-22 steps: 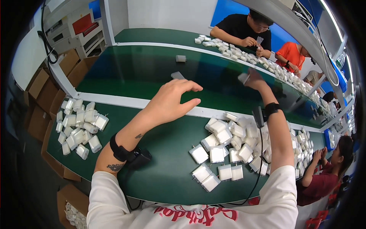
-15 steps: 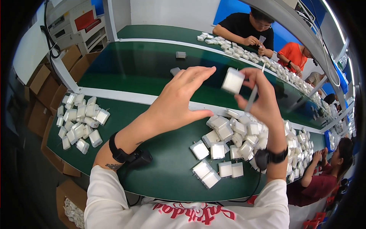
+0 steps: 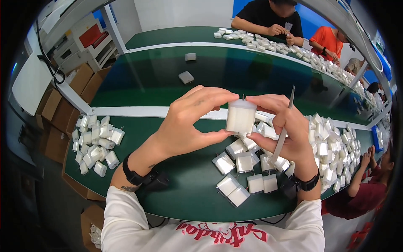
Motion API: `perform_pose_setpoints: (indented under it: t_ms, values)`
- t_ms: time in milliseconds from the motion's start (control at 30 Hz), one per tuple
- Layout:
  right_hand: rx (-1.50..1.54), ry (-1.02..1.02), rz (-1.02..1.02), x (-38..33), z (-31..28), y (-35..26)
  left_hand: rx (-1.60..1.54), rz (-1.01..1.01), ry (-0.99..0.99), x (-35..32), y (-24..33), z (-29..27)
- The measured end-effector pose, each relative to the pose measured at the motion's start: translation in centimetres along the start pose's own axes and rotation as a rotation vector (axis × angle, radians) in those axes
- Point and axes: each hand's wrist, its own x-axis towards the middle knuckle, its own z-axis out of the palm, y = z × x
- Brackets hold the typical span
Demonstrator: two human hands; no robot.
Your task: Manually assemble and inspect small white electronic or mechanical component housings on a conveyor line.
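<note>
Between my two hands is a white plug-in charger (image 3: 241, 117) with its metal prongs pointing up, held above the work table. My left hand (image 3: 189, 119) pinches its left side with fingertips at the top and thumb near the bottom. On the other side, my right hand (image 3: 289, 128) grips it by thumb and forefinger. Slim metal tweezers (image 3: 281, 145) are also tucked in the right hand, tips upward. Beneath and beyond the right hand lies a large heap of similar chargers (image 3: 327, 143). Several loose ones (image 3: 233, 190) lie nearer me.
A smaller charger pile (image 3: 96, 145) sits at the left. Two chargers (image 3: 186, 77) lie on the dark green strip beyond the white rail (image 3: 138, 111). Cardboard boxes (image 3: 56, 109) stand on the left. People (image 3: 268, 21) work across the line and at the right.
My left hand was open and apart; now it has closed on the charger's left side. The charger has come lower and left in my right hand. The view has shifted slightly.
</note>
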Motion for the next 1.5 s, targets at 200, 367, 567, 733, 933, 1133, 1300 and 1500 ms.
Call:
perform_pose_setpoints:
  t_ms: [200,367,567,733,933,1133,1300,1500]
  values:
    - [-0.037,-0.024,-0.135,-0.1,-0.3,0.5,-0.001,0.111,-0.024,0.1,-0.9,0.1]
    - [0.027,-0.02,-0.151,0.2,0.1,0.9,-0.22,-0.218,-0.176,-0.3,0.5,-0.8]
    - [0.208,0.042,-0.01,-1.1,2.1,1.0,-0.8,-0.68,-0.294,-0.2,0.9,-0.9]
    - [0.333,0.096,0.083,-0.7,1.9,0.6,-0.6,-0.5,-0.141,-0.4,2.0,-0.7]
    - [0.387,0.087,0.046,-0.8,1.9,0.8,-0.377,-0.386,-0.168,-0.5,1.7,-0.3]
    - [0.301,0.115,0.018,-1.0,2.1,0.8,-0.251,-0.276,-0.135,-0.8,1.3,0.3]
    - [0.296,0.134,0.015,-1.5,2.5,1.0,-0.171,-0.16,-0.111,-1.0,0.8,0.8]
    - [0.253,0.163,0.0,-1.6,2.6,0.7,-0.171,-0.139,-0.082,-1.1,1.0,1.1]
